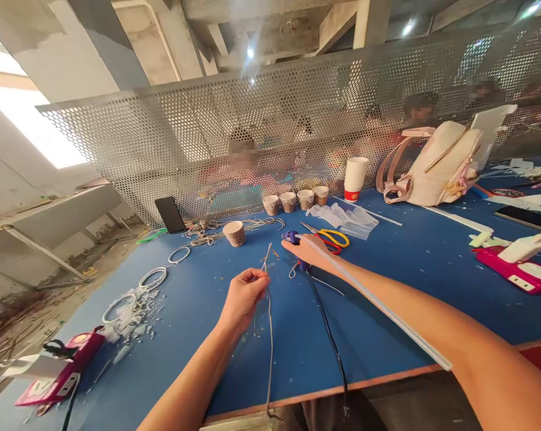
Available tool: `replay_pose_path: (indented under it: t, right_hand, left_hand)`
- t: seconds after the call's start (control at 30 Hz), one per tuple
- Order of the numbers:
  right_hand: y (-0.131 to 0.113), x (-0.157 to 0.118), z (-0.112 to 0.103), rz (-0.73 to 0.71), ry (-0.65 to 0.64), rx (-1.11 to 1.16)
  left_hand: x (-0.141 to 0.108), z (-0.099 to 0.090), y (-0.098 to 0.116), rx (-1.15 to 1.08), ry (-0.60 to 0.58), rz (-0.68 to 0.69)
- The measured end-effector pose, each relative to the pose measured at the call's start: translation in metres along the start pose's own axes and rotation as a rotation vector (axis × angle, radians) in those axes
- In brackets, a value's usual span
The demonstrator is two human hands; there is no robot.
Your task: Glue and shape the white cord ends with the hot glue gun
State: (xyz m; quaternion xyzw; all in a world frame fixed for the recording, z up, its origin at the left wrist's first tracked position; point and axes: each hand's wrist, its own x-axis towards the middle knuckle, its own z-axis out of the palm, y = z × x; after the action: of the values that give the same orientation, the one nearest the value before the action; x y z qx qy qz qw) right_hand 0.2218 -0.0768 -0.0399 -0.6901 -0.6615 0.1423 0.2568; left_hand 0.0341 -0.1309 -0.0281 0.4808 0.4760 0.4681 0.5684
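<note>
Near the middle of the blue table, my left hand pinches a thin light cord, whose short ends stick up above the fingers and whose long tail hangs over the front edge. To its right, my right hand is closed on a blue glue gun; a long clear glue stick runs back from it over the forearm. A black cable leads from the gun to the front edge. Scissors with yellow and red handles lie just beyond my right hand. A single cup stands beyond my left hand.
Several small cups, a paper cup stack, clear sticks and a pink bag line the back. White rings, scraps and a pink power strip lie left; another strip is right. People sit behind the perforated screen.
</note>
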Motion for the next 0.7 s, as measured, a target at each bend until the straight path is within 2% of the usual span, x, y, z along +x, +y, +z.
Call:
replay_pose_path:
  t: [0.17, 0.33, 0.43, 0.57, 0.7]
  right_hand:
    - [0.001, -0.005, 0.021, 0.043, 0.019, -0.049]
    - [0.006, -0.017, 0.011, -0.003, 0.032, -0.037]
    - [0.015, -0.040, -0.003, -0.015, 0.085, -0.025]
    - [0.013, -0.097, -0.013, -0.021, 0.138, 0.021]
    - [-0.019, -0.144, -0.005, -0.062, -0.018, 0.575]
  left_hand:
    - [0.001, -0.001, 0.000, -0.001, 0.002, 0.009]
    - [0.002, 0.001, -0.001, -0.020, -0.013, -0.003]
    - [-0.006, -0.001, 0.003, -0.029, -0.026, -0.019]
    - [-0.028, -0.006, 0.006, -0.022, -0.042, -0.056]
    - [-0.050, -0.007, 0.003, -0.052, -0.058, -0.090]
